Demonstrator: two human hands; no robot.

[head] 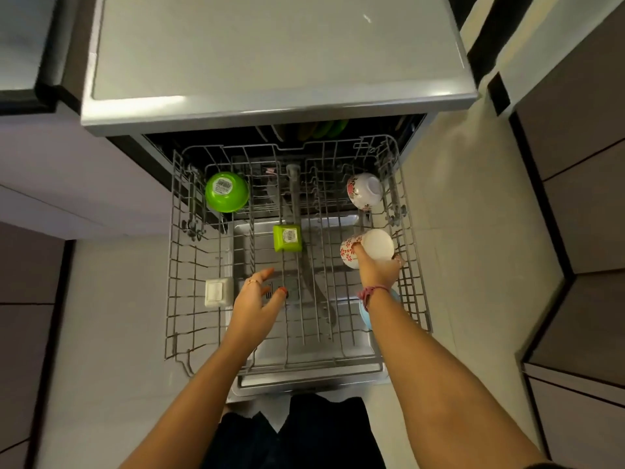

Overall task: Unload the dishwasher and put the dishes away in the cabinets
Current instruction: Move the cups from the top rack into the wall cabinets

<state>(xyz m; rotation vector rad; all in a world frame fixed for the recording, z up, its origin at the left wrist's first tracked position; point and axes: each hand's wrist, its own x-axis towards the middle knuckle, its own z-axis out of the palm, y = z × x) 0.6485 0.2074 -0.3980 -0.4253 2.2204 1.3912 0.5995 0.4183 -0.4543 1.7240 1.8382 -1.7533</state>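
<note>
The grey wire upper rack (184,299) of the dishwasher is pulled out below me. My right hand (377,267) grips a white bowl with red flowers (370,247), upside down at the rack's right side. A second floral bowl (365,190) lies tilted behind it. My left hand (258,299) hovers over the rack's middle with fingers spread, holding nothing. A green bowl (226,191) sits upside down at the back left. A small green square container (287,237) stands mid-rack. A white square container (218,292) sits at the left, close to my left hand.
A light blue dish (365,316) shows partly under my right forearm. Green plates (324,128) stand in the dark interior behind the rack. The countertop (270,55) overhangs the machine. Brown cabinet fronts (581,198) line the right; pale floor (111,333) lies on both sides.
</note>
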